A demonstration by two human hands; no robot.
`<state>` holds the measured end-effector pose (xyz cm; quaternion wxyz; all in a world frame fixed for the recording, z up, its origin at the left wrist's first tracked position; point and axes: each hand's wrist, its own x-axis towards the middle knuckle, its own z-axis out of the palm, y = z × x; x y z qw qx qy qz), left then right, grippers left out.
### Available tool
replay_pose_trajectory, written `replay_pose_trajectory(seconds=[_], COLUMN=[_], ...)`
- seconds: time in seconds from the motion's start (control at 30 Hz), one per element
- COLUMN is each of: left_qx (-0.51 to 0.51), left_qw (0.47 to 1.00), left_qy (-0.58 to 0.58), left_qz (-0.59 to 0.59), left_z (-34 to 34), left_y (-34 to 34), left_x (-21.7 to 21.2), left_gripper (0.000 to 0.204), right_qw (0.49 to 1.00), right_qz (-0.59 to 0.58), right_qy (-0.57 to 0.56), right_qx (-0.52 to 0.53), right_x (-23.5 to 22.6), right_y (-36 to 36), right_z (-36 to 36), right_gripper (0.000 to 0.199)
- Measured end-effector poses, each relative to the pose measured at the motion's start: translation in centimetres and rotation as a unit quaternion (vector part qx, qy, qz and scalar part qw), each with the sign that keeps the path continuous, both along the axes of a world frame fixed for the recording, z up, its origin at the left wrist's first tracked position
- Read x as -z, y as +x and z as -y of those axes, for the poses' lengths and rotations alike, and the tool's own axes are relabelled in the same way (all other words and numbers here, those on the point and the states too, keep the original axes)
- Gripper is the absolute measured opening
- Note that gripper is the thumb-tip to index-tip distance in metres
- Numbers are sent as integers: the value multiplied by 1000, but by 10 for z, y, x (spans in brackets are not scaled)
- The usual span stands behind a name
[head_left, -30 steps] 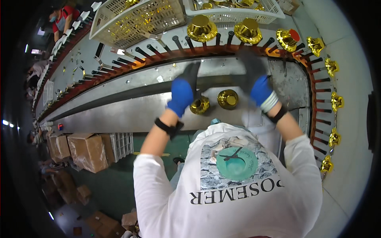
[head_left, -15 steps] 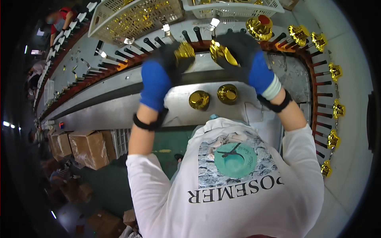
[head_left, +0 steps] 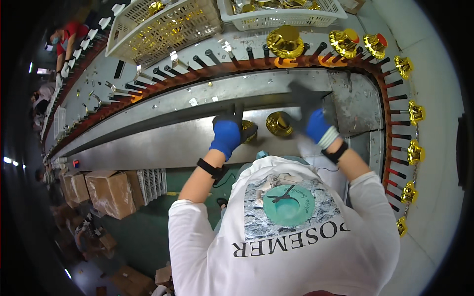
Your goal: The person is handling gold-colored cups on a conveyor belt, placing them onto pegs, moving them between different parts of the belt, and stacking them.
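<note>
Two shiny gold cup-shaped pieces with flared rims rest side by side on the metal ledge in front of me. My left hand (head_left: 231, 127), in a blue and dark glove, is at the left gold cup (head_left: 250, 132) and partly covers it. Its fingers stretch away from me, and its thumb side lies over the cup. Beside the right gold cup (head_left: 279, 123) is my right hand (head_left: 305, 111), gloved alike and smeared by motion. Its fingers look spread, with one dark digit reaching toward that cup's edge. Neither hand shows a firm grip.
Beyond the ledge a curved conveyor (head_left: 217, 72) carries dark upright pegs, several bearing gold cups (head_left: 344, 43). Behind it stand a slatted crate (head_left: 168, 37) and a white basket (head_left: 286, 18) of gold parts. Cardboard boxes (head_left: 109, 192) sit at the left. A person (head_left: 69, 42) works far left.
Both hands have come down from the conveyor toward the two cups on the ledge. The gold pieces they held are no longer seen in them. Cups on the conveyor have shifted left along its curve.
</note>
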<state>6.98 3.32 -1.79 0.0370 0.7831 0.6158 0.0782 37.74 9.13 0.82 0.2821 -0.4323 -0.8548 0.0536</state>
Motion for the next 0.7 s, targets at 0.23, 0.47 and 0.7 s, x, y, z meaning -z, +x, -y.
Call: replay_pose_trajectory(seconds=[0.23,0.47,0.7], left_qx=[73,81,12], left_qw=[971,973,985], left_qy=[160,199,37], left_qz=[162,79,167], left_z=[-168,-181,-37], left_y=[82,40,-9], left_x=[-182,-148,-92], left_gripper=[80,51,54], right_qw=[982,990,988], right_qz=[-45,-46,-76], right_qy=[143,122,36], right_qx=[114,-60,-133], right_x=[-115,-98,-92], right_y=[68,39,-35], right_z=[-182,-172,-36], right_gripper=[60,39,36])
